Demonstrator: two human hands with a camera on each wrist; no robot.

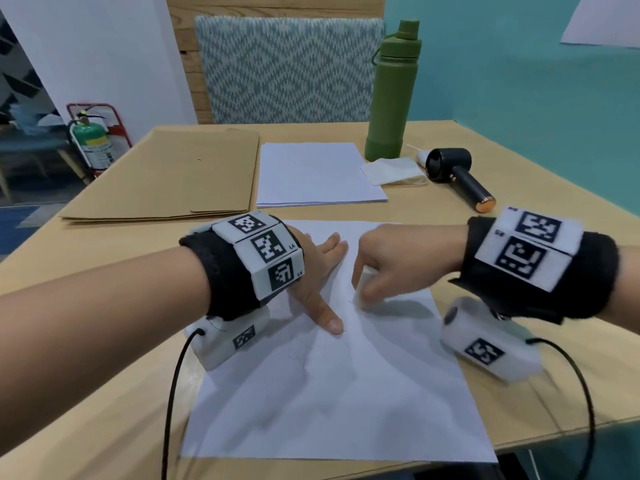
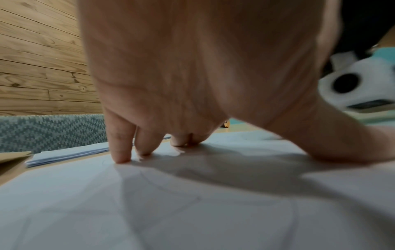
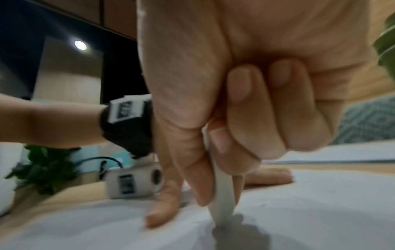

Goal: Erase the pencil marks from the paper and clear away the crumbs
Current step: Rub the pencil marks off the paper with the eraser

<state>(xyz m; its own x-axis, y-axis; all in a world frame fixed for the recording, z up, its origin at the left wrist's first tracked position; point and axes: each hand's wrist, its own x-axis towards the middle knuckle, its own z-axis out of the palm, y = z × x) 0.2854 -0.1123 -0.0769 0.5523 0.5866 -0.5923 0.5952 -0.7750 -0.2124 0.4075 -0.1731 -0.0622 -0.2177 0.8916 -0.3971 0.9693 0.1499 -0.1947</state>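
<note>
Pinching a white eraser point(image 3: 221, 199), the right hand point(image 1: 398, 258) rubs the paper point(image 1: 346, 393) while the flat left hand point(image 1: 311, 271) pins it. Erasing is under way; next, faint marks point(image 1: 304, 358) nearer the person need rubbing.

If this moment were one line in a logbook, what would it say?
step: erasing | left hand: pressing paper flat | right hand: rubbing white eraser on paper

I read this as an office — a wooden worktop point(image 1: 450, 403) with a paper stack point(image 1: 320, 174), kraft folders point(image 1: 166, 178), a fire extinguisher point(image 1: 92, 142) by the wall.
</note>
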